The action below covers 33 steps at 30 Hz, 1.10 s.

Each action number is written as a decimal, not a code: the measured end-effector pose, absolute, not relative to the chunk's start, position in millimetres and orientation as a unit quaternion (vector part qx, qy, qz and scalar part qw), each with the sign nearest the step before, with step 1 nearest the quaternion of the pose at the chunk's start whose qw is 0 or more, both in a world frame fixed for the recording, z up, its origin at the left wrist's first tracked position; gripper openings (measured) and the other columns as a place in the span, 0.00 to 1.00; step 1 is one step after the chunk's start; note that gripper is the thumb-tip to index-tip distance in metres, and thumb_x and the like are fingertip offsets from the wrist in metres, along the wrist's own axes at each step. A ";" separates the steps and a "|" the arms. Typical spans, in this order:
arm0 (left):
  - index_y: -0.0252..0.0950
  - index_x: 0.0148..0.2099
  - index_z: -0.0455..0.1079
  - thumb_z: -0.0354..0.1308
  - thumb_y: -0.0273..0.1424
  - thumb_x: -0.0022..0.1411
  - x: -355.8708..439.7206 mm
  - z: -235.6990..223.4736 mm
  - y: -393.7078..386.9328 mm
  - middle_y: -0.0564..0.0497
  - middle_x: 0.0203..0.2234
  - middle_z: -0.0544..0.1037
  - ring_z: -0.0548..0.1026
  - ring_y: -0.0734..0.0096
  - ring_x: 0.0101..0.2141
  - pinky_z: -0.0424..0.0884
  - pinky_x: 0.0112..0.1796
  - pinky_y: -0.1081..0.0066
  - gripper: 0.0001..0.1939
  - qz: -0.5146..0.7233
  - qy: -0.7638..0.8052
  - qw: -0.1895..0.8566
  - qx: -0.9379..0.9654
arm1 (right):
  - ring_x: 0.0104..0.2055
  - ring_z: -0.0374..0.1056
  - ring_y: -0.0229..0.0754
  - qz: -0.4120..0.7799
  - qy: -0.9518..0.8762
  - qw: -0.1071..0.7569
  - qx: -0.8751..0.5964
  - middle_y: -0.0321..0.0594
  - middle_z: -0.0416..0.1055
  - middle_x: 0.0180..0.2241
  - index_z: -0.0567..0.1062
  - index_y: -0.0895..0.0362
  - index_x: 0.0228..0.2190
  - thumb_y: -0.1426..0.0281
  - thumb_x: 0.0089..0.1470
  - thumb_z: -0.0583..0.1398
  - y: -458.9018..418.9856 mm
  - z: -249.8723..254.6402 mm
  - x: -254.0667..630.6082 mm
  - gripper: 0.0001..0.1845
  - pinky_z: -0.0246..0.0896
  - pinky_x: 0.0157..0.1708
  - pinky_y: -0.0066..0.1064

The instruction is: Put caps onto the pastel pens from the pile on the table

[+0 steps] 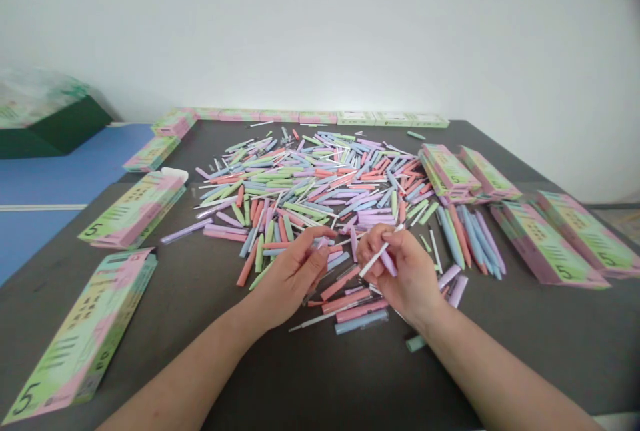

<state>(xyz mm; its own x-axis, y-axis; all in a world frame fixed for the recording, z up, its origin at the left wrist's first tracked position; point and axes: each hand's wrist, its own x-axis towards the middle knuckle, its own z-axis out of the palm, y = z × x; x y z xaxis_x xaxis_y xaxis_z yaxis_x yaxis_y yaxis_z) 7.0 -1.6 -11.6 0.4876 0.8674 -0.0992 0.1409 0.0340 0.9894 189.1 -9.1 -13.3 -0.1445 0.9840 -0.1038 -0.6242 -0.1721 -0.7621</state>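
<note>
My right hand (403, 274) pinches a thin white pen refill (380, 251) together with a short lilac pen part (389, 263). My left hand (293, 277) hangs at the front edge of a large loose heap of pastel pen barrels and caps (300, 187), its fingertips curled close to a small lilac piece (323, 242). Whether that piece is held, I cannot tell. Several pink and blue pen parts (350, 304) lie loose beneath and between my hands. To the right of my right hand, blue and lilac pens (473, 241) lie side by side.
Pastel green-and-pink flat boxes marked 5 (85, 337) lie around the dark table (240, 371), some stacked at the right (450, 171) and others lined along the far edge (320, 117). Beyond the left edge lies a blue surface (55, 181) with a green-and-white package (45, 114).
</note>
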 end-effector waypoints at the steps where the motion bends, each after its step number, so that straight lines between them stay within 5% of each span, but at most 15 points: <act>1: 0.42 0.51 0.60 0.46 0.41 0.69 8.7 -12.4 -2.0 0.61 0.19 0.57 0.52 0.81 0.16 0.48 0.17 0.80 0.13 0.323 0.384 0.637 0.585 | 0.18 0.57 0.33 0.702 -0.299 0.564 -0.316 0.33 0.59 0.16 0.68 0.58 0.18 0.69 0.49 0.54 -10.4 -13.6 187.5 0.11 0.54 0.13 0.21; 6: 0.42 0.45 0.61 0.47 0.33 0.69 20.3 -8.4 -3.7 0.60 0.21 0.61 0.53 0.83 0.14 0.48 0.14 0.83 0.04 0.454 0.315 0.743 0.379 | 0.19 0.65 0.36 0.737 -0.368 0.414 -0.387 0.34 0.66 0.19 0.70 0.58 0.25 0.69 0.51 0.54 -19.3 -19.8 175.9 0.08 0.63 0.17 0.26; 10: 0.40 0.42 0.62 0.48 0.26 0.68 25.9 -5.1 -2.7 0.57 0.23 0.65 0.63 0.79 0.20 0.65 0.21 0.80 0.03 0.546 0.291 0.743 0.257 | 0.16 0.61 0.32 0.695 -0.479 0.345 -0.412 0.30 0.63 0.15 0.69 0.57 0.26 0.68 0.57 0.51 -27.6 -23.4 169.0 0.11 0.55 0.17 0.21; 15: 0.37 0.39 0.63 0.48 0.22 0.66 27.7 -8.3 -0.2 0.54 0.26 0.68 0.71 0.76 0.26 0.73 0.29 0.75 0.06 0.586 0.298 0.731 0.182 | 0.15 0.57 0.30 0.594 -0.581 0.298 -0.469 0.29 0.61 0.16 0.65 0.56 0.25 0.59 0.63 0.49 -39.3 -25.6 162.6 0.19 0.51 0.16 0.22; 19: 0.34 0.36 0.65 0.46 0.21 0.67 28.8 -10.5 0.9 0.52 0.27 0.71 0.73 0.74 0.28 0.75 0.33 0.72 0.09 0.588 0.315 0.728 0.161 | 0.19 0.61 0.31 0.545 -0.590 0.330 -0.496 0.32 0.66 0.20 0.68 0.57 0.27 0.55 0.61 0.52 -40.2 -22.3 161.0 0.20 0.53 0.16 0.21; 24: 0.30 0.30 0.66 0.45 0.22 0.67 30.4 -12.1 1.0 0.49 0.26 0.72 0.75 0.73 0.28 0.76 0.34 0.70 0.13 0.561 0.349 0.740 0.128 | 0.22 0.66 0.34 0.523 -0.571 0.379 -0.506 0.35 0.72 0.25 0.74 0.56 0.33 0.61 0.55 0.61 -37.7 -15.8 162.9 0.11 0.58 0.19 0.23; 33: 0.28 0.28 0.68 0.43 0.22 0.68 33.5 -6.1 0.5 0.47 0.25 0.74 0.76 0.73 0.28 0.77 0.33 0.72 0.17 0.545 0.377 0.745 0.076 | 0.25 0.67 0.33 0.353 -0.688 0.423 -0.473 0.33 0.74 0.28 0.78 0.52 0.40 0.74 0.51 0.62 -43.6 -21.7 164.3 0.13 0.62 0.25 0.24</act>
